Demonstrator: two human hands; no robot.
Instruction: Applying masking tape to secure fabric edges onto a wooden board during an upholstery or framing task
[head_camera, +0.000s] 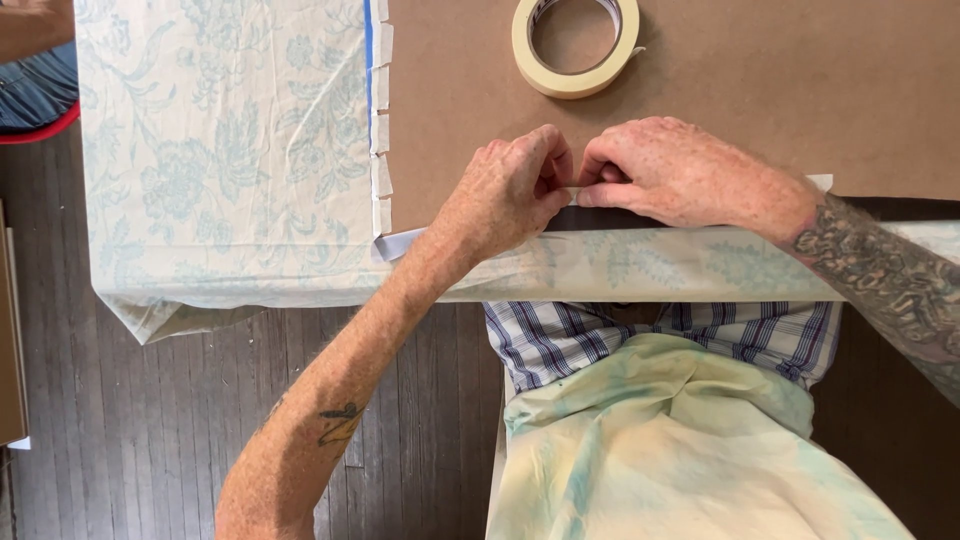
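Head view shows both hands, left (510, 190) and right (680, 170), pinching a tape strip (574, 196) at the board (720, 100) edge, needing firm pressing down next.

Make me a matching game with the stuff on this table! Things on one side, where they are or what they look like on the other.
Things:
1. roll of tape
2. brown board
3. flowery cloth
4. left hand and right hand

Descriptions:
A. pale with blue-green flowers, hanging over the table edge
B. pinching a strip of tape at the board's near edge
C. cream ring lying at the board's far side
D. flat, plain, taped along its left edge

Pairs: 1-C, 2-D, 3-A, 4-B
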